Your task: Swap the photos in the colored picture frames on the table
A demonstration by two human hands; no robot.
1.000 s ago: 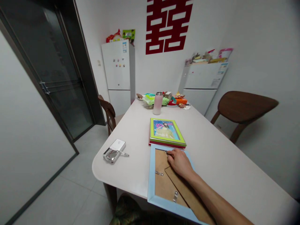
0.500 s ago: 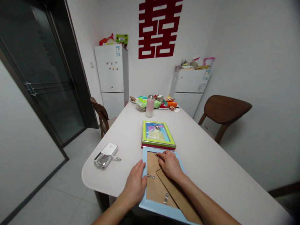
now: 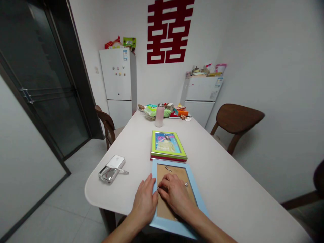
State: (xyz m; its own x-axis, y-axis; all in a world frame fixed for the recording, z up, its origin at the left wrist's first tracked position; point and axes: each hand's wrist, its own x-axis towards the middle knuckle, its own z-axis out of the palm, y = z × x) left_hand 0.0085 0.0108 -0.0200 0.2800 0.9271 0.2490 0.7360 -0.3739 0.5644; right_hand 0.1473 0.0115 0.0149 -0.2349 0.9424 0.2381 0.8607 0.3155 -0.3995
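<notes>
A light-blue picture frame (image 3: 197,196) lies face down at the near end of the table, its brown backing board (image 3: 164,206) showing. My left hand (image 3: 144,199) grips the frame's left side, with the thumb on the border. Over the board, the fingers of my right hand (image 3: 174,192) pinch a small metal clip (image 3: 158,188) at the left inner edge. Another metal clip (image 3: 168,169) sits near the top, and one more (image 3: 186,184) on the right. The right hand and forearm cover part of the board. Beyond it lies a green picture frame (image 3: 169,156) stacked on a red one.
A white power bank with a cable (image 3: 112,168) lies on the table (image 3: 222,189) at left. Farther back stand a pink bottle (image 3: 159,115) and a heap of snack packets (image 3: 165,112). Wooden chairs flank the table, one left (image 3: 107,123), one right (image 3: 236,118).
My right hand has moved from the top clip down and left to the left-edge clip. The diagonal brown stand piece on the backing no longer shows. My left hand stays on the frame.
</notes>
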